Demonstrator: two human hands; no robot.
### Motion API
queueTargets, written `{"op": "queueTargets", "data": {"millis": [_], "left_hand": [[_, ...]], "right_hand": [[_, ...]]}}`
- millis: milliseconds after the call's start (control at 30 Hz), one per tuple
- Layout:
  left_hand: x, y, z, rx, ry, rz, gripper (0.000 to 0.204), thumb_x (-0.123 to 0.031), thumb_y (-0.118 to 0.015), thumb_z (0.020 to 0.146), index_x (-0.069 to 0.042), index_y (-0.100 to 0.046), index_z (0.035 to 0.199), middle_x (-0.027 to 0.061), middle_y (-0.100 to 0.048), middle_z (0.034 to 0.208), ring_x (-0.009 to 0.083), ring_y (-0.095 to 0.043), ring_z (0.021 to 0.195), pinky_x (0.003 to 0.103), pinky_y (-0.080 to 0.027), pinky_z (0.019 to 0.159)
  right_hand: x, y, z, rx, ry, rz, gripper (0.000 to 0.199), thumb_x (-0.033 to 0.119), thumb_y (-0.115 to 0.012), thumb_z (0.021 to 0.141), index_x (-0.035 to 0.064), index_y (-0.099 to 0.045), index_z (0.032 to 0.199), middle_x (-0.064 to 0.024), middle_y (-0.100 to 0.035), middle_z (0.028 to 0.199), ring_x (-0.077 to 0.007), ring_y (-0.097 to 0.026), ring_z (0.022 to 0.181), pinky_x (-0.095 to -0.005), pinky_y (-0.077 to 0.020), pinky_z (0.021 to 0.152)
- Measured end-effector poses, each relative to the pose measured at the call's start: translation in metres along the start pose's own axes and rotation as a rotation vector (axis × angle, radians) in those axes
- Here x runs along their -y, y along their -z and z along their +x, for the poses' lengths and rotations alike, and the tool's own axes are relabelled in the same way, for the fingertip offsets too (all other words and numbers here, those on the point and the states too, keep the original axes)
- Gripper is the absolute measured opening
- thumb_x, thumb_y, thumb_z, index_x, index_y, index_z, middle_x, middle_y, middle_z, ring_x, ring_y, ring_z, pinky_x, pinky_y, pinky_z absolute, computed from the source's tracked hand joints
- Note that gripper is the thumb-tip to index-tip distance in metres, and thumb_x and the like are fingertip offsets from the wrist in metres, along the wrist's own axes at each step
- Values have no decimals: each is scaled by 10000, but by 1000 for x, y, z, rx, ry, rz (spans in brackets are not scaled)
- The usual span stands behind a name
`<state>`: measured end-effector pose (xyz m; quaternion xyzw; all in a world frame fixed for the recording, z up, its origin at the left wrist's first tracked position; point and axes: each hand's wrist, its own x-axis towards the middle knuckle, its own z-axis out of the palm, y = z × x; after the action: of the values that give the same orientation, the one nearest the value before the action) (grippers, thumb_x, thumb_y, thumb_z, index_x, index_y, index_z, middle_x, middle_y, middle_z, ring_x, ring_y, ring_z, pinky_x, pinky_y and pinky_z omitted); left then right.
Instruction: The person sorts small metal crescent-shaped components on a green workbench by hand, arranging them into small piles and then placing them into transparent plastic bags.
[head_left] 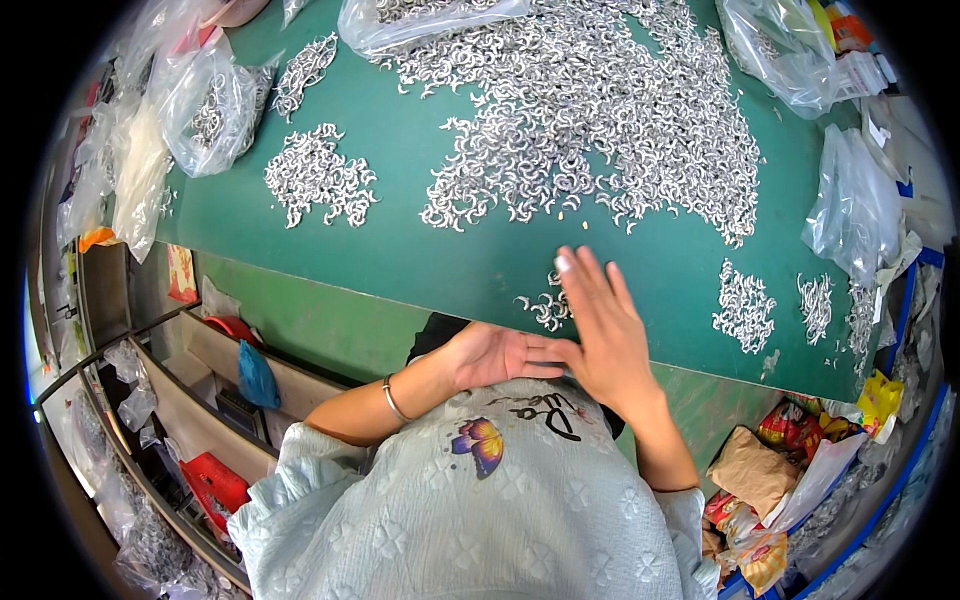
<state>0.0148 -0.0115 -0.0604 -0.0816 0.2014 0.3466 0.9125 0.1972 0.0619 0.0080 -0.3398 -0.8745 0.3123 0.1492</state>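
My left hand (500, 357) is palm up at the near edge of the green table (390, 260), fingers stretched to the right, nothing seen in it. A bangle (396, 400) circles that wrist. My right hand (603, 325) lies flat with fingers extended, beside a few small silvery-white curved pieces (550, 308) near the edge. Its fingertips partly cover them. Farther back spreads a large heap of the same crescent-shaped pieces (600, 110); what they are exactly I cannot tell.
Smaller piles lie at the left (318, 178) and right (744, 308). Clear plastic bags (215, 115) stand on the table's left, with another bag (855, 205) at its right edge. Below are a drawer unit (200, 375) and a box of wrappers and brown paper (755, 470).
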Motion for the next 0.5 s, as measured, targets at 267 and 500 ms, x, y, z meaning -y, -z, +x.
{"op": "queueTargets", "data": {"millis": [267,500], "left_hand": [[1,10,0,83,15,-23,823,-689,-316,921,-70,-341,1463,225,-457,1413,350,-507,1256,506,-382,1064],[10,36,8,439,61,-666,794,-702,-340,905,-110,-400,1430,166,-457,1426,299,-483,1281,481,-399,1040]], "right_hand": [[12,-11,8,109,74,-47,770,369,-682,757,18,-426,1393,-112,-379,1496,-332,-301,1408,-525,-260,1119],[22,-19,20,246,153,-103,698,285,-682,754,23,-470,1365,-100,-386,1494,-319,-319,1401,-485,-278,1120]]}}
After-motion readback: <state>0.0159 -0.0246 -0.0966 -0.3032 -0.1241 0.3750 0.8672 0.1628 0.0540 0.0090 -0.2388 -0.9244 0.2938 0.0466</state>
